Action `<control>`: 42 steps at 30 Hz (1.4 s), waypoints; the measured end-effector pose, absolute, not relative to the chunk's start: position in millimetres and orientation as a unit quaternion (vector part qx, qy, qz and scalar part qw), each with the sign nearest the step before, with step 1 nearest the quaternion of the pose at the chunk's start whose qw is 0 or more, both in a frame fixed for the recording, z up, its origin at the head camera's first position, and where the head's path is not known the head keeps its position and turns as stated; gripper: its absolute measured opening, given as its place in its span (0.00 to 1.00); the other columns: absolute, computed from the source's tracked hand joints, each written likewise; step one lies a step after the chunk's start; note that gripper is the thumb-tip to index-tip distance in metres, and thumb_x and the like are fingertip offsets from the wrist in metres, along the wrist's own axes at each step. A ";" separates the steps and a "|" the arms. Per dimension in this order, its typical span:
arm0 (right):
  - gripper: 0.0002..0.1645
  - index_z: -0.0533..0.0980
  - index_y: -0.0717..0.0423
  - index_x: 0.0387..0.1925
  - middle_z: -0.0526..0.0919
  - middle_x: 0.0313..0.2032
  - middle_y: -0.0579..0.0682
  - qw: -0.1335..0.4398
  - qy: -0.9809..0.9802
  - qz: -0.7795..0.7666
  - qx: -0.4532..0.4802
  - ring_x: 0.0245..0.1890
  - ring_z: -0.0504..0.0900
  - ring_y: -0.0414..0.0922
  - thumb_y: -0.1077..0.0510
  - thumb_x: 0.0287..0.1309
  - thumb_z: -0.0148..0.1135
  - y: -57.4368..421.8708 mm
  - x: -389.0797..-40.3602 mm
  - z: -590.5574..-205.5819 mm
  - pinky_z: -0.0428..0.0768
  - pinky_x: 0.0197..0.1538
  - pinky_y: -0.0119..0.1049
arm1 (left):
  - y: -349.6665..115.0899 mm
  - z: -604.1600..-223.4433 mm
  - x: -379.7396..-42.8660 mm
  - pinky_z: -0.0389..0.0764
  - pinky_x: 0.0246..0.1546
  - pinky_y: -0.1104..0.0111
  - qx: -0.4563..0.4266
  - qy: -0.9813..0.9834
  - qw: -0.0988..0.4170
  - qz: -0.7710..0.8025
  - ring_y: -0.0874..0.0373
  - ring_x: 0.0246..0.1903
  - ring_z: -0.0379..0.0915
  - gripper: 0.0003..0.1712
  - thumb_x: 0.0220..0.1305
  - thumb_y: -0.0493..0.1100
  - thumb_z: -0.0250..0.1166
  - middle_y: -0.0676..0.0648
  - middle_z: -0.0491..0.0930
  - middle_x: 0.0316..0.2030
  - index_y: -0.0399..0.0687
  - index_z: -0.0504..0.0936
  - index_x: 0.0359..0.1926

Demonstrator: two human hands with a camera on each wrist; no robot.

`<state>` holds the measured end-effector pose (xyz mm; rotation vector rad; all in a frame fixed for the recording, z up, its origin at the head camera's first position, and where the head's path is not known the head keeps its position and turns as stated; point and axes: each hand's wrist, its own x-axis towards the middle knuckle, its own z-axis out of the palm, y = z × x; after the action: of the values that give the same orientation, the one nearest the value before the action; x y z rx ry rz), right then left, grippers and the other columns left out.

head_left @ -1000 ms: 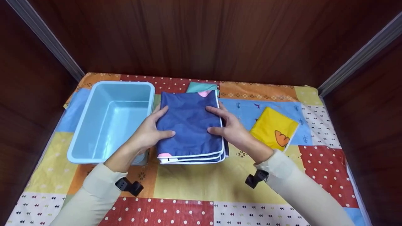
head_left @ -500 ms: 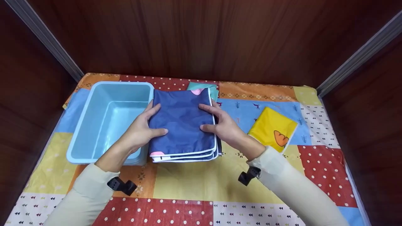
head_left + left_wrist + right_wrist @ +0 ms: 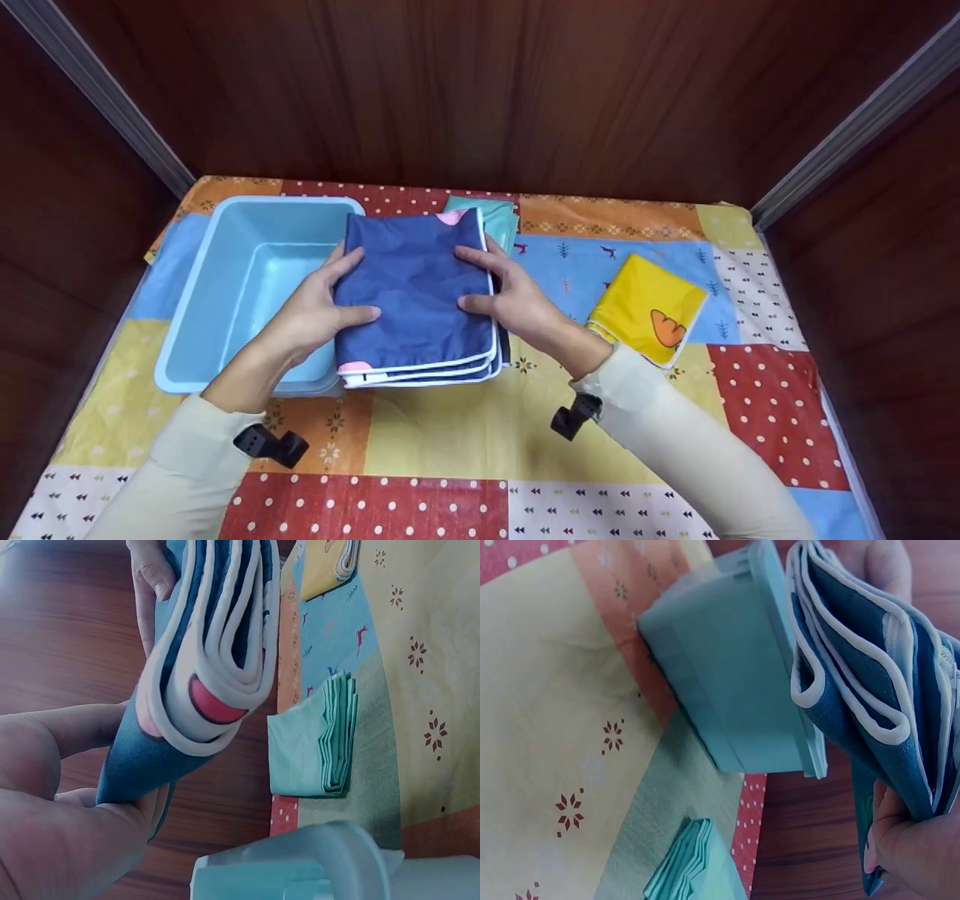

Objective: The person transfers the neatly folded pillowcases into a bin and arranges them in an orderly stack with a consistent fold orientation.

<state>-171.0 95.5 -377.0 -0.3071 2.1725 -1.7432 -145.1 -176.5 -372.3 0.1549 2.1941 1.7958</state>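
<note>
A folded navy blue cloth point(image 3: 412, 292) with white piping and pink patches hangs above the table, held level between both hands. My left hand point(image 3: 315, 304) grips its left edge, thumb on top and the other fingers reaching underneath. On the opposite edge my right hand point(image 3: 517, 296) holds it the same way. Its many stacked layers show from the side in the left wrist view point(image 3: 210, 660). The cloth's left side overlaps the right rim of a light blue plastic tub point(image 3: 187, 300). Nothing lies inside the part of the tub that shows.
Behind the navy cloth lies a folded mint green cloth point(image 3: 499, 217), partly hidden. A folded yellow cloth point(image 3: 645, 300) with an orange carrot-like print rests at the right. Patchwork cloth point(image 3: 442, 435) covers the table, and dark wooden panels point(image 3: 480, 90) stand around it.
Both hands have carried the navy cloth leftward, from beside the tub to over its right rim. More of the mint green cloth shows now. The tub and yellow cloth have stayed in place.
</note>
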 end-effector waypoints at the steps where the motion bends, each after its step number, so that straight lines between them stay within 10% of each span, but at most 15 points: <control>1: 0.40 0.69 0.57 0.72 0.42 0.81 0.52 0.169 0.763 -0.614 -0.108 0.78 0.49 0.50 0.70 0.57 0.67 94.4 -171.1 -377.0 0.67 0.71 0.43 | -177.5 -372.0 -144.9 0.43 0.77 0.58 0.053 0.763 0.151 0.626 0.52 0.78 0.20 0.50 0.63 0.24 0.63 0.42 0.26 0.81 0.31 0.45 0.79; 42: 0.39 0.70 0.56 0.72 0.41 0.81 0.51 0.171 0.765 -0.611 -0.111 0.79 0.47 0.49 0.71 0.58 0.67 53.9 -176.9 -374.1 0.66 0.71 0.38 | -214.9 -362.5 -143.5 0.48 0.75 0.55 0.034 0.761 0.168 0.625 0.49 0.78 0.23 0.50 0.66 0.25 0.61 0.43 0.22 0.80 0.34 0.42 0.80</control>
<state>-176.9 53.9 -374.1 -0.3163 2.1729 -1.7350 -143.5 -214.9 -362.5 0.0957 2.1649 1.7781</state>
